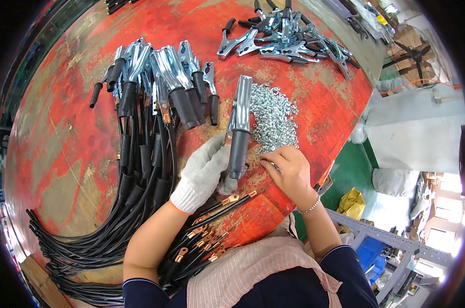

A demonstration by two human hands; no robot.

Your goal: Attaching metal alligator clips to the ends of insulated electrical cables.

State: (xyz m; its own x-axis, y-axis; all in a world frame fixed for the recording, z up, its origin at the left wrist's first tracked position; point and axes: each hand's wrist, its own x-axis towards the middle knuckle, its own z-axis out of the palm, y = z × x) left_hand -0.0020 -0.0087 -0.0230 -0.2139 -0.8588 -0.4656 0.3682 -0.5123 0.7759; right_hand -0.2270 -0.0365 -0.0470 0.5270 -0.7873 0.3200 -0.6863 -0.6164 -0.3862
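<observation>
My left hand (pixel 204 169), in a white knitted glove, is closed around a silver battery clamp (pixel 241 115) with black handle sleeves. The clamp stands with its jaw end pointing away from me. My bare right hand (pixel 290 172) is at the near edge of a heap of small silver nuts (pixel 273 118). Its fingers are pinched together, with small bits of metal, apparently nuts, showing between them. Copper cable lugs (pixel 233 198) on black cables lie below my hands, partly hidden by my left forearm and the apron.
At the left, finished-looking clamps (pixel 168 66) sit on a bundle of black cables (pixel 89 238) that curves toward me. More loose clamps (pixel 289 38) are piled at the far right of the worn red table (pixel 53 133). A fan (pixel 414 54) stands beyond the table's right edge.
</observation>
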